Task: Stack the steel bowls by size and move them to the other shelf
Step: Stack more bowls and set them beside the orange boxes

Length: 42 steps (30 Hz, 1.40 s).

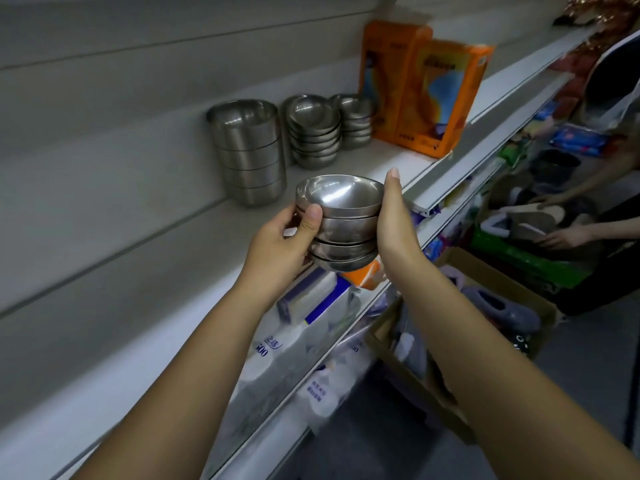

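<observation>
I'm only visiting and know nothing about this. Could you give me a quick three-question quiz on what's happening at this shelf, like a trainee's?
1. True or false: the left hand and right hand both touch the carried stack.
2. How many steel stacks stand on the shelf? A two, B three, C five.
3. Fill in: the boxes beside them are ____.
Key: 1 true; 2 B; 3 orange.
</observation>
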Available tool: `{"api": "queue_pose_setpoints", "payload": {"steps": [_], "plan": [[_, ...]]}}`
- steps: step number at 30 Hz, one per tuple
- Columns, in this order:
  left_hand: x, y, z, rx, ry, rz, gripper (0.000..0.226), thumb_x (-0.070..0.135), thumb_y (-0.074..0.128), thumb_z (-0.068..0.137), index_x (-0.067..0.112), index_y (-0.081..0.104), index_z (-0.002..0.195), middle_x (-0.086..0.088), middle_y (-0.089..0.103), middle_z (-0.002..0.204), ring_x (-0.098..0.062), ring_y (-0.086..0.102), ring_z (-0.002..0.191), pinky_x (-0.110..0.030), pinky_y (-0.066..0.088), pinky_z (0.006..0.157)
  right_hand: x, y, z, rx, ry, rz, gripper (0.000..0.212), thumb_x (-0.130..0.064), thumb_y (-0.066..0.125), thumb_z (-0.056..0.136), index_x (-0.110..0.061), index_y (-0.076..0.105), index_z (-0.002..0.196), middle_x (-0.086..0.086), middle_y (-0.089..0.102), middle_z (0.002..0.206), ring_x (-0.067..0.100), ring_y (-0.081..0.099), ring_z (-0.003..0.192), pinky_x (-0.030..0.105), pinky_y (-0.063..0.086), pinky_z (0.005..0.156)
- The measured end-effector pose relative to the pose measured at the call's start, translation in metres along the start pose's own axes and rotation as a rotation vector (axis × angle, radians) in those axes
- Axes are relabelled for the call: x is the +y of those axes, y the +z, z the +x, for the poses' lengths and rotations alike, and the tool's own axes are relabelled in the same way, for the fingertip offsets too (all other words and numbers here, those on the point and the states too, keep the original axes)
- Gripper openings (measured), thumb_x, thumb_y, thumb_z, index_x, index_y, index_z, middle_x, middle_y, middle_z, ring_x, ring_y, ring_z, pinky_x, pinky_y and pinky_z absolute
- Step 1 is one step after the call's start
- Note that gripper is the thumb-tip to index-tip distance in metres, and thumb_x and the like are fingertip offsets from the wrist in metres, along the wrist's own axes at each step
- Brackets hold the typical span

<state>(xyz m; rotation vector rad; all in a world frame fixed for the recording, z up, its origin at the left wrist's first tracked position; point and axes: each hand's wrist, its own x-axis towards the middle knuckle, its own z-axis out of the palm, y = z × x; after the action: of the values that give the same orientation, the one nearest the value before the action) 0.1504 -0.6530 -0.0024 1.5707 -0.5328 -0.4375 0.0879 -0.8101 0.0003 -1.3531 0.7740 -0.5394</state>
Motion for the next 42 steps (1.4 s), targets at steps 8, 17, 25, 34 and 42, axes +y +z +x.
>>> {"api": "queue_pose_setpoints", "payload": {"steps": [8,17,25,34,42], "plan": [[0.016,0.044,0.087,-0.1,0.008,0.033,0.044,0.047,0.061,0.099,0.021,0.066,0.133,0.0,0.073,0.125,-0.01,0.074,0.105,-0.03,0.063,0.085,-0.029,-0.028,0.08,0.023,-0.033,0.024,0.07,-0.077,0.027,0.097,-0.028,0.064,0.131,-0.001,0.071,0.124,0.015,0.067,0.111,0.035,0.051,0.1],[-0.002,0.079,0.182,-0.262,0.15,0.219,0.067,0.042,0.086,0.078,0.023,0.061,0.137,0.002,0.071,0.13,-0.008,0.068,0.118,-0.032,0.057,0.101,-0.045,-0.056,0.162,0.079,-0.08,0.037,0.073,-0.074,0.027,0.1,-0.027,0.053,0.149,-0.001,0.063,0.141,0.018,0.059,0.128,0.042,0.043,0.117],[-0.034,0.136,0.239,-0.012,0.113,0.222,0.071,0.041,0.091,0.07,0.025,0.063,0.133,0.005,0.075,0.123,-0.005,0.07,0.113,-0.024,0.055,0.096,-0.038,-0.073,0.255,0.004,-0.048,-0.005,0.07,-0.069,0.026,0.102,-0.024,0.053,0.148,0.005,0.061,0.145,0.024,0.058,0.132,0.046,0.043,0.117],[-0.043,0.188,0.297,0.168,0.132,0.216,0.074,0.029,0.091,0.078,0.027,0.057,0.144,0.008,0.07,0.133,0.0,0.066,0.118,-0.021,0.054,0.099,-0.044,-0.087,0.348,-0.086,-0.117,-0.059,0.087,-0.079,0.025,0.092,-0.022,0.049,0.153,0.003,0.055,0.153,0.022,0.05,0.141,0.042,0.037,0.121],[-0.046,0.205,0.315,0.243,0.102,0.216,0.069,0.03,0.087,0.083,0.029,0.057,0.145,0.017,0.066,0.126,0.025,0.057,0.105,0.0,0.046,0.086,-0.026,-0.102,0.375,-0.244,-0.224,-0.053,0.07,-0.062,0.044,0.101,-0.024,0.034,0.158,-0.004,0.043,0.159,0.011,0.043,0.143,0.027,0.034,0.119]]}}
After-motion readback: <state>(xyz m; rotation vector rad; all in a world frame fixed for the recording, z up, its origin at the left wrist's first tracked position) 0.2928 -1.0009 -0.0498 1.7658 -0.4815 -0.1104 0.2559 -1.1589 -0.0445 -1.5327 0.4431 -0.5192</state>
